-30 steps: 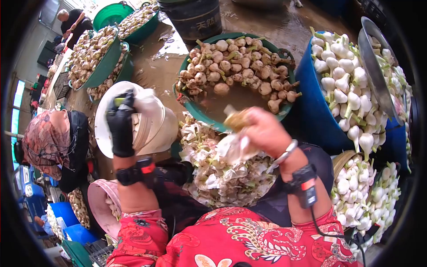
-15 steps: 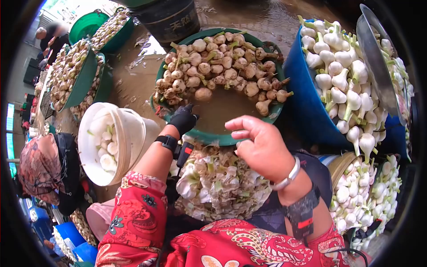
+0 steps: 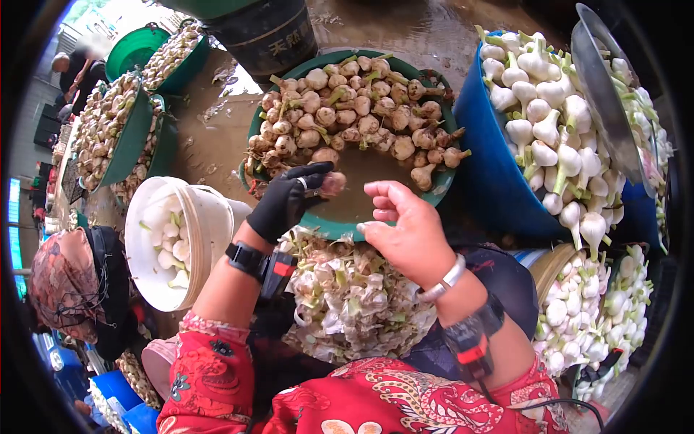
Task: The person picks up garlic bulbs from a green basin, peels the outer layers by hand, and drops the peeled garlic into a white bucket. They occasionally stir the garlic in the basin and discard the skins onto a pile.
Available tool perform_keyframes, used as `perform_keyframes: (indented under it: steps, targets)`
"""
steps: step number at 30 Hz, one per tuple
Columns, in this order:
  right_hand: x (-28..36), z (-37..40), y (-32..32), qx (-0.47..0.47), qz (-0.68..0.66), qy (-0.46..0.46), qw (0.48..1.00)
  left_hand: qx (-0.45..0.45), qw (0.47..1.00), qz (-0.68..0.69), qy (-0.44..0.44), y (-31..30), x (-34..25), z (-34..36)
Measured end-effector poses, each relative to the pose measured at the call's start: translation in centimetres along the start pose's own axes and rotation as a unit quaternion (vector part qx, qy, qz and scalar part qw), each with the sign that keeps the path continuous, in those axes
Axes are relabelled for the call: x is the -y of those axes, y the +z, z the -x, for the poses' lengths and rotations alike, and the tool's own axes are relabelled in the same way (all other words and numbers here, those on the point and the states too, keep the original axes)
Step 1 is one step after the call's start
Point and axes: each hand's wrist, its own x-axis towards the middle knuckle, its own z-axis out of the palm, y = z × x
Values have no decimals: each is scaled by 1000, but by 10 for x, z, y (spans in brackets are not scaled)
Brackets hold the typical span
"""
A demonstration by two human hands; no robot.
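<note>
My left hand (image 3: 288, 201), in a black glove, grips a brownish garlic bulb (image 3: 333, 184) with its fingertips. The bulb is over the front left of a green tub (image 3: 334, 230). Unpeeled garlic bulbs (image 3: 359, 119) with short stems are heaped along the tub's back and sides. Just right of the held bulb hovers my bare right hand (image 3: 408, 230). Its fingers are partly bent, the thumb stands apart from them, and no object shows between them. Loose garlic skins (image 3: 354, 304) form a pile below both hands, in front of the tub.
At left a white bucket (image 3: 204, 242) lies tilted with white bulbs inside. A blue tub (image 3: 473, 155) heaped with clean garlic stands at right, beside a metal basin (image 3: 607, 94). A black bucket (image 3: 271, 36) is behind. Other people (image 3: 76, 69) are at far left.
My left hand has lifted from the tub's left side, now with a garlic bulb in its fingers, and turned upward. My right hand has shifted slightly left and down.
</note>
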Motion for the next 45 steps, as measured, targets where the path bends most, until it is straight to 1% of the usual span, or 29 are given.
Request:
perform_keyframes:
  steps: [1,2,3,4,5,6,7,9,11,14,15,16,18,19,20,22,26,28,32,34,35,38,39,40,41,42,43,44,45]
  targets:
    - [0,2,4,17,-10,41,999,46,984,-140,96,11,-21,13]
    - [-1,4,10,35,-21,83,996,45,984,-145,98,24,-43,27]
    - [-5,6,20,4,-35,43,998,18,1000,4,12,37,-62,40]
    - [-4,8,24,5,-39,38,999,-9,986,152,-74,47,-75,52]
    - [-1,8,27,26,-171,48,984,0,965,248,-81,53,-82,63]
    - [3,7,29,49,-300,57,951,-28,968,241,-58,58,-91,77]
    - [7,8,28,72,-338,57,936,-61,962,264,-34,56,-90,86]
    - [13,11,26,86,-350,40,932,-97,954,283,-11,51,-85,97]
    - [16,14,25,105,-343,16,933,-166,951,259,11,47,-80,104]
    - [20,18,27,129,-320,9,939,-151,962,229,-11,55,-73,100]
    - [13,16,31,111,-282,-22,953,-148,967,207,-7,59,-73,98]
    - [12,16,31,110,-281,-19,953,-147,967,208,-9,60,-70,96]
    - [12,15,31,93,-270,-28,958,-156,976,149,-18,61,-63,93]
    - [16,16,27,108,-294,4,950,-159,973,168,-23,64,-65,92]
    - [14,15,25,106,-294,5,950,-157,973,169,-24,64,-67,92]
    - [9,13,23,134,-325,74,933,-128,975,176,-34,62,-69,94]
    - [13,14,21,142,-353,91,920,-116,979,166,-31,61,-73,99]
    - [14,14,22,137,-342,74,927,-145,987,56,35,68,-81,100]
    - [10,14,28,131,-348,35,928,-162,984,65,37,65,-73,99]
    - [9,15,30,139,-346,36,927,-150,972,168,-62,63,-75,97]
    - [9,16,31,146,-345,39,927,-150,972,169,-62,62,-73,97]
    - [7,20,38,130,-382,76,912,-148,978,135,-56,60,-66,98]
    - [8,20,38,149,-420,111,888,-156,984,75,-50,59,-65,99]
    - [2,16,36,149,-419,112,889,-165,985,14,-43,57,-65,100]
    - [-6,10,32,252,-438,134,852,-167,985,15,-44,54,-61,100]
    - [-13,7,31,353,-452,154,805,-171,982,-76,8,49,-53,100]
    - [2,11,23,370,-446,212,787,-173,969,-167,59,48,-54,101]
    - [1,13,25,393,-443,253,765,-174,969,-167,57,49,-56,102]
    - [5,15,23,403,-450,281,746,-178,938,-274,115,53,-59,102]
